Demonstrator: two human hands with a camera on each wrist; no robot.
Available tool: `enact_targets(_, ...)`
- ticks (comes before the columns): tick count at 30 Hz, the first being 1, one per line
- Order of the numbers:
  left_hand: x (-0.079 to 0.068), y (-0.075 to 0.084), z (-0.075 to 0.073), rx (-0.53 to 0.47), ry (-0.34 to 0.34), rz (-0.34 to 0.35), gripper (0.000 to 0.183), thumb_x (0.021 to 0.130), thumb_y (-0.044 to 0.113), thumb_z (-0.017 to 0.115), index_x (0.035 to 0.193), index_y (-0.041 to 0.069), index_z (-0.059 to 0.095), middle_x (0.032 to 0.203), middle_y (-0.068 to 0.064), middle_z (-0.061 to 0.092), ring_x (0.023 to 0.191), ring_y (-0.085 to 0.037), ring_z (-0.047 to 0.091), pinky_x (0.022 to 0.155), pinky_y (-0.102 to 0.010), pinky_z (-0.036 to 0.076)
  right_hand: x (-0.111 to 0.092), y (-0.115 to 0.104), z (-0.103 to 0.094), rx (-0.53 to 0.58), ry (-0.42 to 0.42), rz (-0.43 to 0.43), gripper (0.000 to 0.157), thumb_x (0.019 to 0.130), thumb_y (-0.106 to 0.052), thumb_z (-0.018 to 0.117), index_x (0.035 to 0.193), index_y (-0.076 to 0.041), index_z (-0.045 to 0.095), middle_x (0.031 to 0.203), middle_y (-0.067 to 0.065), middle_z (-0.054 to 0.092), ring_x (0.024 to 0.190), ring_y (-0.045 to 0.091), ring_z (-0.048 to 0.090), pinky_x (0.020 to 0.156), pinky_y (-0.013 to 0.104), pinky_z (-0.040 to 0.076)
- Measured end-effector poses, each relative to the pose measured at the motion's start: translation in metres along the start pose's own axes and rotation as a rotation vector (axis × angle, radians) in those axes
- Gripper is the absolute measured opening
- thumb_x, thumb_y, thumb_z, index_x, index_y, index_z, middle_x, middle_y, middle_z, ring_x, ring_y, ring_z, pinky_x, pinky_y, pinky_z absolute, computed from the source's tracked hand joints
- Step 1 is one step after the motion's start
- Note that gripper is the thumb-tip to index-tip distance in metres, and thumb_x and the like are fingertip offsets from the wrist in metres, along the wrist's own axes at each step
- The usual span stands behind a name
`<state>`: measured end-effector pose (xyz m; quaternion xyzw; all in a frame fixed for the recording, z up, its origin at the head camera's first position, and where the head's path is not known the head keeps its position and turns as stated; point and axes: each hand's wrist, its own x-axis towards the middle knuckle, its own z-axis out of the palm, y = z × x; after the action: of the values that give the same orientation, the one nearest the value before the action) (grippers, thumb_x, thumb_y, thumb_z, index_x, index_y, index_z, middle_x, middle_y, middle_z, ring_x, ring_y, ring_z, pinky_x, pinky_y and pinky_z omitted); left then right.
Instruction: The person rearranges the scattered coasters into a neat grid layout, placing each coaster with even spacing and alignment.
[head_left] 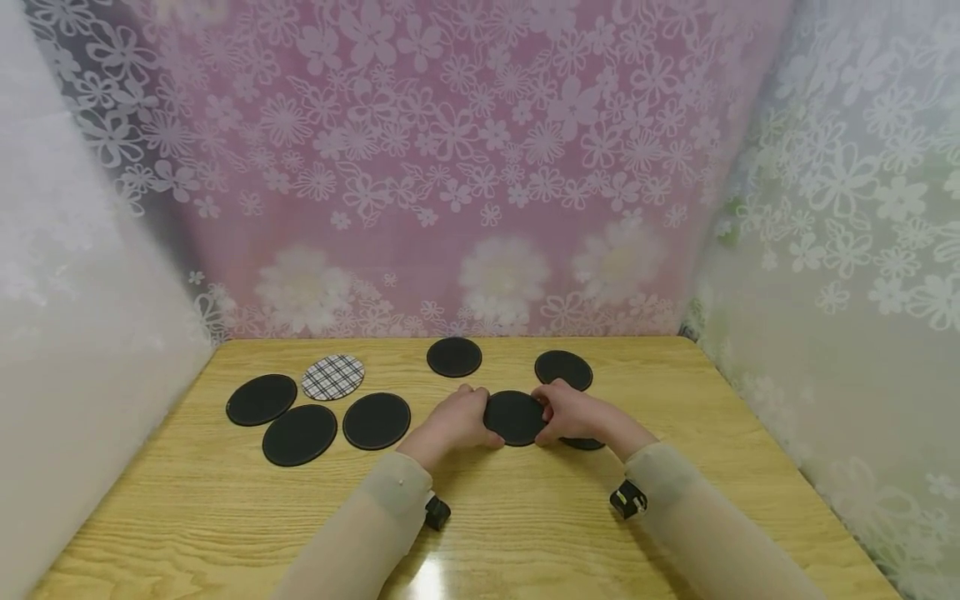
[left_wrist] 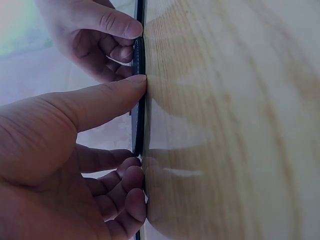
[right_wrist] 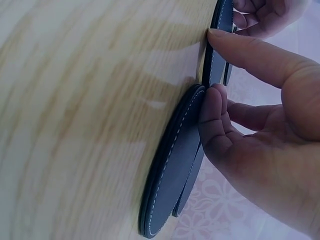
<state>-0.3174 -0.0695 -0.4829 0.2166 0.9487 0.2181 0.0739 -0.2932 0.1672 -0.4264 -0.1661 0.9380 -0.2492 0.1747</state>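
Note:
A round black coaster (head_left: 513,418) with a stitched rim lies flat on the wooden table between both hands. My left hand (head_left: 459,423) holds its left edge, thumb on the near side and fingers round the far side. On the opposite edge, my right hand (head_left: 577,413) grips it between thumb and fingers. The left wrist view shows the coaster (left_wrist: 139,110) edge-on, low against the tabletop. Beside the right fingers another black coaster (right_wrist: 175,165) lies on the table, partly hidden by that hand in the head view.
To the left lie a checked coaster (head_left: 333,377) and black coasters (head_left: 377,421), several in a loose cluster. One black coaster (head_left: 453,357) is near the table's back edge, another (head_left: 563,367) behind my right hand. Flowered curtains (head_left: 480,167) enclose the wooden table (head_left: 225,517).

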Motion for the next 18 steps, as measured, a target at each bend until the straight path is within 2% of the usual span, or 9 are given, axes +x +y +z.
enact_targets(6, -0.016, 0.015, -0.016, -0.02, -0.004, -0.009, 0.086, 0.084, 0.044, 0.099, 0.147, -0.001, 0.062, 0.125, -0.016, 0.063, 0.113, -0.03, 0.065, 0.105, -0.046, 0.055, -0.001, -0.001, 0.001, -0.003, 0.007, 0.004, 0.079, 0.089, -0.011, 0.094, 0.154, 0.007, 0.053, 0.119, 0.013, 0.054, 0.1, 0.023, 0.056, 0.095, 0.045, 0.05)
enact_targets(11, -0.004, 0.0, -0.003, -0.013, 0.01, 0.016, 0.086, 0.083, 0.046, 0.099, 0.146, -0.001, 0.062, 0.123, -0.017, 0.062, 0.111, -0.031, 0.066, 0.103, -0.047, 0.055, -0.004, -0.003, 0.003, 0.023, 0.012, 0.009, 0.081, 0.089, -0.012, 0.094, 0.156, 0.006, 0.052, 0.12, 0.013, 0.054, 0.101, 0.023, 0.056, 0.095, 0.045, 0.051)
enact_targets(13, 0.006, -0.012, 0.008, -0.028, 0.024, 0.025, 0.089, 0.08, 0.048, 0.1, 0.146, 0.0, 0.063, 0.122, -0.015, 0.062, 0.109, -0.029, 0.065, 0.101, -0.047, 0.056, -0.004, -0.004, 0.003, 0.026, 0.015, 0.0, 0.082, 0.088, -0.012, 0.094, 0.156, 0.006, 0.052, 0.119, 0.013, 0.055, 0.101, 0.023, 0.056, 0.096, 0.045, 0.051)
enact_targets(18, 0.007, -0.013, 0.012, -0.089, 0.023, 0.018, 0.088, 0.079, 0.046, 0.101, 0.146, 0.003, 0.063, 0.123, -0.015, 0.06, 0.11, -0.03, 0.064, 0.103, -0.049, 0.054, -0.007, 0.0, 0.004, 0.032, 0.011, -0.012, 0.083, 0.09, -0.013, 0.094, 0.158, 0.007, 0.051, 0.122, 0.013, 0.054, 0.103, 0.022, 0.055, 0.097, 0.045, 0.05)
